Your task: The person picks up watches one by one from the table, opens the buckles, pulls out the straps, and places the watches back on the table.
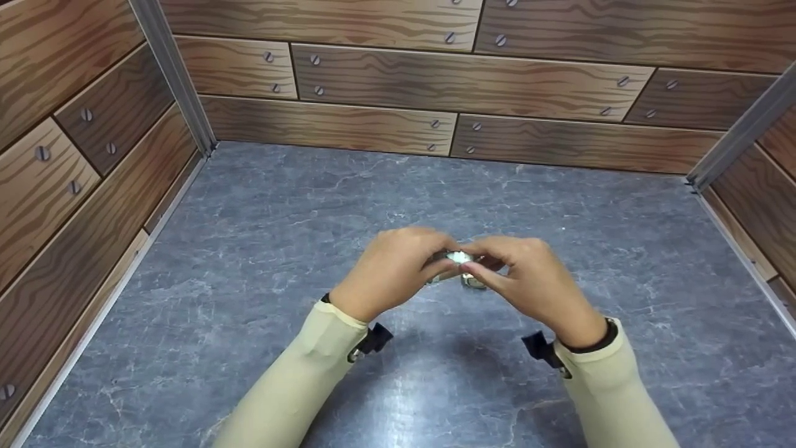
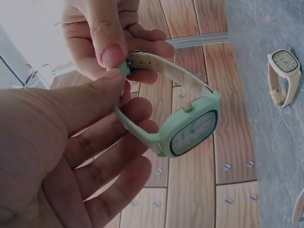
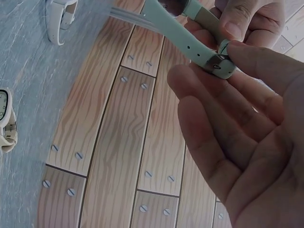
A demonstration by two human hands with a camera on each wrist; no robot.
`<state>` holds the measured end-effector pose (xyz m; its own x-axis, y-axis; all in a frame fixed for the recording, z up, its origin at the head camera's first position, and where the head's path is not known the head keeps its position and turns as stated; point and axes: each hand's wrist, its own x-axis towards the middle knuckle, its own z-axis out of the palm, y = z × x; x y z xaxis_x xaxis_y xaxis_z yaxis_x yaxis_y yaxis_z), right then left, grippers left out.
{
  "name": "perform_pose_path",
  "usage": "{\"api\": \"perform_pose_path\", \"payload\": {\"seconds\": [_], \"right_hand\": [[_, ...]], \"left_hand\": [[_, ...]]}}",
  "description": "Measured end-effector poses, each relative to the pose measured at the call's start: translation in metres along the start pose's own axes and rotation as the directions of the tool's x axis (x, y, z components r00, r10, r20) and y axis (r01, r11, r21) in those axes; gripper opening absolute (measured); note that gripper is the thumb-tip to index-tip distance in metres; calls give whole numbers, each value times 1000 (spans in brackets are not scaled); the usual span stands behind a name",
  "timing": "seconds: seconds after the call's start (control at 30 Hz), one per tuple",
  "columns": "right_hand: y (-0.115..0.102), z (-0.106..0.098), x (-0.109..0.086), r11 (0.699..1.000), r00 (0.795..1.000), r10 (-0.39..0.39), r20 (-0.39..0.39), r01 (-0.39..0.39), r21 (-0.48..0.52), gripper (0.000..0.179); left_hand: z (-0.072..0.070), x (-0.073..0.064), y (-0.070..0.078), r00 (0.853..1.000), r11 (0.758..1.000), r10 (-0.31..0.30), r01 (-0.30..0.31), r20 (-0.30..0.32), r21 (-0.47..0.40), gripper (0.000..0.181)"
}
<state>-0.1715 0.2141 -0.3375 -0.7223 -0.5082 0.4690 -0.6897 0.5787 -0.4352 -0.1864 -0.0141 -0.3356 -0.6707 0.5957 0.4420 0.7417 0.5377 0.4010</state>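
A mint-green wristwatch [image 2: 190,126] with a rounded square case hangs from both hands, its strap bent into a loop. My left hand [image 1: 398,267] pinches the strap by the buckle between thumb and index finger. From the other side, my right hand [image 1: 528,274] pinches the same end with thumb and index finger. In the right wrist view, the strap tip passes through the dark metal buckle [image 3: 218,61], with punched holes beside it. The other right fingers are spread loosely below the strap. In the head view the hands hide most of this watch.
On the grey marbled tabletop [image 1: 298,205] lies a cream wristwatch [image 2: 285,64], strap looped. A white watch [image 3: 59,19] and another pale watch [image 3: 5,118] show in the right wrist view. Wood-patterned panels [image 1: 373,74] wall the back and sides.
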Motion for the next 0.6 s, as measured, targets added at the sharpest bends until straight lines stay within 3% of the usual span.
{"api": "perform_pose_path", "payload": {"seconds": [0.3,0.6], "right_hand": [[-2,-2,1,1000,1000,10,-15,-10,-1,12],[-2,-2,0,1000,1000,21,-23,-21,23,11]], "left_hand": [[-2,0,0,999,999,-36,36,-5,-10,21],[-4,0,5,1000,1000,-12,12,26,-3,23]]}}
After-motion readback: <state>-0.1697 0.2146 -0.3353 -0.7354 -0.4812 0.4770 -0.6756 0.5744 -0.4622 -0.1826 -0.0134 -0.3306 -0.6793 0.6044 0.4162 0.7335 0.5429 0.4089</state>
